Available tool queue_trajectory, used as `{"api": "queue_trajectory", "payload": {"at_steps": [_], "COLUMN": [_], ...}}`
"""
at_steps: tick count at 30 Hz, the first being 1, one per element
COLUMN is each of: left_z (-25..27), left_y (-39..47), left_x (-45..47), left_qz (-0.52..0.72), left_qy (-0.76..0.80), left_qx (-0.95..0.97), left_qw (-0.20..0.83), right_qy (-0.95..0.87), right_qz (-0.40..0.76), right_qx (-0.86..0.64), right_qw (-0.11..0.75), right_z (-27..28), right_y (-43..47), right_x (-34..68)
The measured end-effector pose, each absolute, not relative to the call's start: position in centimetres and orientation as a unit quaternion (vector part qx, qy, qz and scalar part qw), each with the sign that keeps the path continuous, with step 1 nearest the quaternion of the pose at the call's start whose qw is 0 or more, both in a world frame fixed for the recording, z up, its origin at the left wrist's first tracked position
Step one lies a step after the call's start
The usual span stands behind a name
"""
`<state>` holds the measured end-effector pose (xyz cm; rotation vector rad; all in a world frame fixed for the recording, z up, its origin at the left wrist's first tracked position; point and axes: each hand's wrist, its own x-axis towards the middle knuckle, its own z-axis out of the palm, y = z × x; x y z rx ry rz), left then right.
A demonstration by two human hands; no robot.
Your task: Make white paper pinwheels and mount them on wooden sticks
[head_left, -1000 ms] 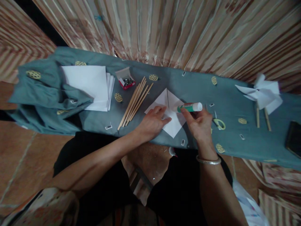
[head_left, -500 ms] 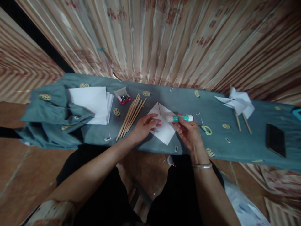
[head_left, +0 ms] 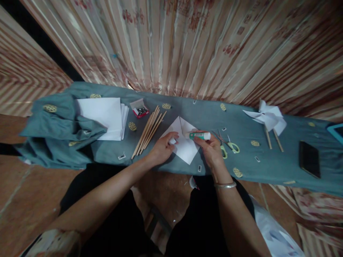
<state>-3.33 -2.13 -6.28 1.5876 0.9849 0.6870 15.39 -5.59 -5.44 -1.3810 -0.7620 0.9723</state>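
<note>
Head view: white paper lies between both hands.

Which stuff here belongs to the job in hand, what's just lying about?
Part of the job, likely: glue stick in right hand; creased white sheet; wooden sticks; box of small metal pieces; paper stack; scissors; pinwheel.

Just lying about, apparently: black phone; blue-edged object, unclear; white bag.

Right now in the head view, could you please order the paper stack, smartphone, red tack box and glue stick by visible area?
Largest to smallest:
1. Paper stack
2. Smartphone
3. Red tack box
4. Glue stick in the right hand, long but slim
</note>
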Motion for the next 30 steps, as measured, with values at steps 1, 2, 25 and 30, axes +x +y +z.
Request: {"api": "queue_trajectory", "payload": {"at_steps": [1, 2, 25, 30], "left_z": [-6.2, -6.2, -6.4, -6.4], "left_y": [-2.2, -2.2, -2.6, -2.7], "left_x": [-3.4, -3.4, -3.0, -3.0], "left_qz": [0.288, 0.288, 0.329, 0.352], "left_qy": [0.415, 0.414, 0.349, 0.323], "left_qx": [0.674, 0.677, 0.696, 0.679], "left_qw": [0.539, 0.536, 0.535, 0.557], "right_qy": [-0.332, -0.337, -0.224, -0.223], "right_qz": [0.419, 0.421, 0.569, 0.575], "right_qx": [-0.597, -0.597, -0.512, -0.510], "right_qw": [0.598, 0.594, 0.603, 0.599], "right_z": [-5.5, -5.5, -4.1, -4.1], "right_y": [-5.6, -5.5, -6.4, -6.5], "right_x": [15.4, 15.4, 15.3, 15.0]}}
